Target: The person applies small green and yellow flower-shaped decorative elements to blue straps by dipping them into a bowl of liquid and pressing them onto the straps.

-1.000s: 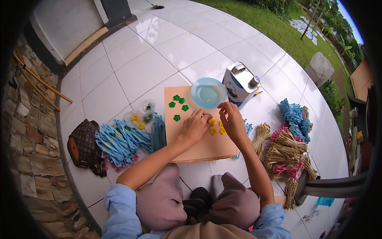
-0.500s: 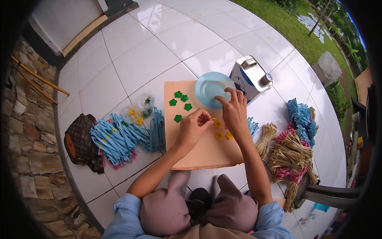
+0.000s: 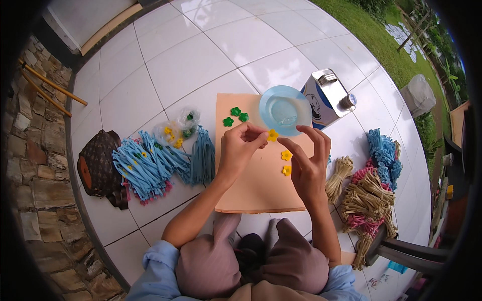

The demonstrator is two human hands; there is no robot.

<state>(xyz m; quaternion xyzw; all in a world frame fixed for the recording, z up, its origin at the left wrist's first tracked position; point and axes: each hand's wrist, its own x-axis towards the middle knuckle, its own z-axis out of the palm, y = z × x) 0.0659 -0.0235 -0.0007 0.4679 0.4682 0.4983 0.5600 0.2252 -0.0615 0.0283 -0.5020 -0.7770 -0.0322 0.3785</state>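
Yellow flower near plate's rim

By the left edge of the tiled floor a brown bag sits near a stone wall where two yellowish poles jut out, and past the right edge a pale plastic sack stands beside grass.

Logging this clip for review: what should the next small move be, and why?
Perhaps bring the right hand to the yellow flower: the left hand pinches its edge, while the right thumb and forefinger stand apart close beside it.
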